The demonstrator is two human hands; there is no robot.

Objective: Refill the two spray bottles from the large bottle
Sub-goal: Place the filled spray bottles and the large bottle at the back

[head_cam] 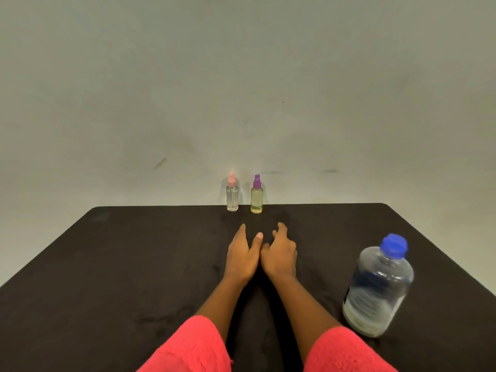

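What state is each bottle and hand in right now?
Clear spray bottle with pink top: upright, top on.
Yellowish spray bottle with purple top: upright, top on.
Large clear plastic bottle with blue cap: upright, capped, untouched.
Left hand: empty, fingers relaxed.
Right hand: empty, fingers loosely curled.

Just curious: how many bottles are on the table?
3. A pink-capped spray bottle and a purple-capped spray bottle stand side by side at the far edge; a large blue-capped bottle stands at the near right. None looks hidden.

Black table (pixel 134 264) against scuffed, pale grey-green wall (pixel 241 76); dim light.
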